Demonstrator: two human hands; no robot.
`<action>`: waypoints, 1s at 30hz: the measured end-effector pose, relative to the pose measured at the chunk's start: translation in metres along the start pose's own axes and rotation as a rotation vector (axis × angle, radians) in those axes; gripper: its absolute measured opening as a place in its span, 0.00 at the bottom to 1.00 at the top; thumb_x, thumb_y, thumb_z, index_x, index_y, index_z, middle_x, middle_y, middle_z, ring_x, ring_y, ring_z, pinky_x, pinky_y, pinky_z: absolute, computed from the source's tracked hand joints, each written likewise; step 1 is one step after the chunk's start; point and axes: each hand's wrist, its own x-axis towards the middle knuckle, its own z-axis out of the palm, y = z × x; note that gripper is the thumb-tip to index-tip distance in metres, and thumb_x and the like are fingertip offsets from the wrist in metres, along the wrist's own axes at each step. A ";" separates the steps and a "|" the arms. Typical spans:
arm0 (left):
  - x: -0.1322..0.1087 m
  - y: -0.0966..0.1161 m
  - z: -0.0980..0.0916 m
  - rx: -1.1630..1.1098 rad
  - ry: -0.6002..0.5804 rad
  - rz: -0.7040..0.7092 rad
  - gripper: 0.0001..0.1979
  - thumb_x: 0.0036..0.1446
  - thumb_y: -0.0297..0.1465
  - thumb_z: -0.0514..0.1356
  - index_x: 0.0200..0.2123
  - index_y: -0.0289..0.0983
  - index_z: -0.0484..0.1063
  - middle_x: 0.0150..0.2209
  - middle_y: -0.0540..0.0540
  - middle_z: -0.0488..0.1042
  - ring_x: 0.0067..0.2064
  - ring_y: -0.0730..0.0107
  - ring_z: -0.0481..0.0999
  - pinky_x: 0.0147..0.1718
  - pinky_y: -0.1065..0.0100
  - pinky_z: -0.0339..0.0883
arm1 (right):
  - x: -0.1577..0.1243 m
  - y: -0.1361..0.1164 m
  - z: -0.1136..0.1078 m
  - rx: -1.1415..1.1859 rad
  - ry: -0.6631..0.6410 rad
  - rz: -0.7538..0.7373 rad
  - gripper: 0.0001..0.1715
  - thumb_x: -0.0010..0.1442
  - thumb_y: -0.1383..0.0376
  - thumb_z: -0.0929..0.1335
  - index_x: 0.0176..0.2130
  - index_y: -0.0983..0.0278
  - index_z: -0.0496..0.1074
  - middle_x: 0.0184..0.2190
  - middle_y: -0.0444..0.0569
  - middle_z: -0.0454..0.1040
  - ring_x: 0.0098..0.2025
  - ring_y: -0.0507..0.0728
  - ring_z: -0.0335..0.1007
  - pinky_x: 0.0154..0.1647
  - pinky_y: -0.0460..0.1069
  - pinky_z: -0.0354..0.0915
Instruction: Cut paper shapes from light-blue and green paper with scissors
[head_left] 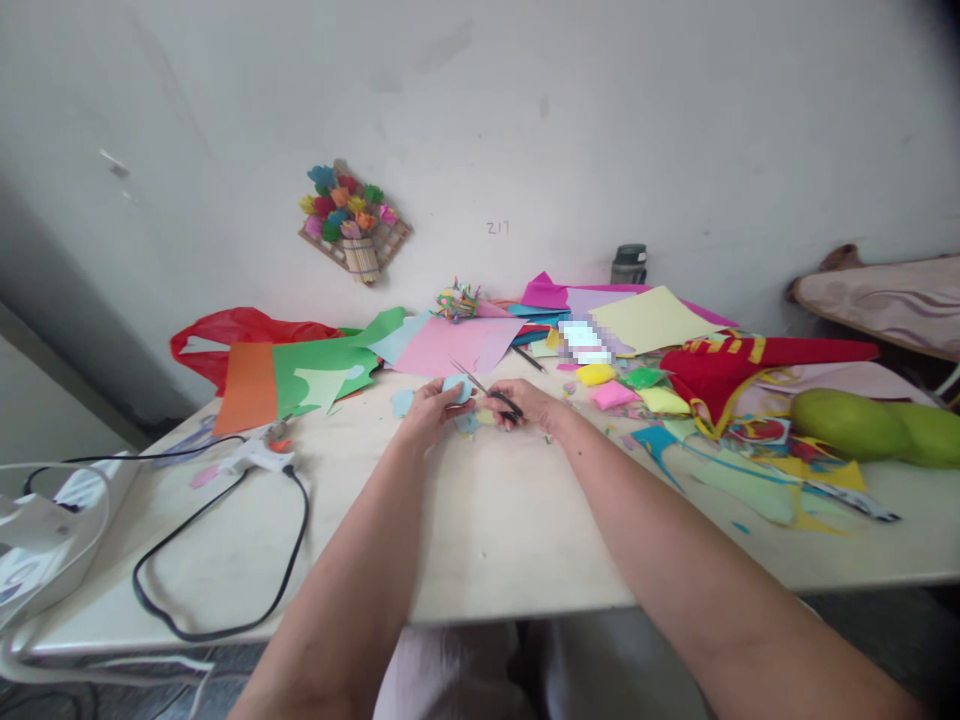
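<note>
Near the middle of the table, my left hand (431,410) pinches a small light-blue paper piece (456,388) with a rounded outline. My right hand (525,405) is closed round the black handles of a pair of scissors (504,401). Their thin blades point up and left, parted, close beside the held paper. Another light-blue paper piece (402,403) lies just left of my left hand. Small blue and yellow scraps (466,424) lie on the table beneath and between my hands.
Left are a white glue gun (259,455) with a looping black cord and a power strip (82,500). Coloured paper sheets (450,345) lie at the back. To the right are bright small packets (615,395), paper offcuts (750,480), a red cloth-like item (712,375) and green fruit-like objects (855,422).
</note>
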 end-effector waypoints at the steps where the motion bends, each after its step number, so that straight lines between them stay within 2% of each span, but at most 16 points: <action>1: 0.000 0.000 0.000 -0.008 -0.006 0.008 0.13 0.42 0.33 0.66 0.31 0.32 0.71 0.31 0.43 0.76 0.30 0.70 0.76 0.34 0.68 0.71 | 0.000 0.000 0.000 -0.002 0.001 0.002 0.17 0.49 0.55 0.69 0.28 0.66 0.65 0.16 0.41 0.67 0.13 0.44 0.59 0.10 0.40 0.46; 11: 0.001 0.000 0.002 -0.047 -0.021 0.035 0.11 0.42 0.30 0.65 0.30 0.30 0.73 0.30 0.43 0.76 0.34 0.66 0.76 0.39 0.65 0.69 | -0.002 -0.005 0.002 -0.005 0.005 0.034 0.15 0.49 0.57 0.69 0.27 0.66 0.64 0.14 0.39 0.65 0.12 0.44 0.57 0.10 0.40 0.46; 30: -0.001 0.001 0.005 -0.042 -0.004 0.044 0.11 0.41 0.30 0.65 0.29 0.30 0.72 0.29 0.42 0.76 0.35 0.63 0.76 0.39 0.63 0.69 | -0.003 -0.006 0.003 0.013 0.015 0.024 0.14 0.49 0.59 0.69 0.27 0.67 0.65 0.14 0.39 0.64 0.12 0.44 0.55 0.11 0.40 0.48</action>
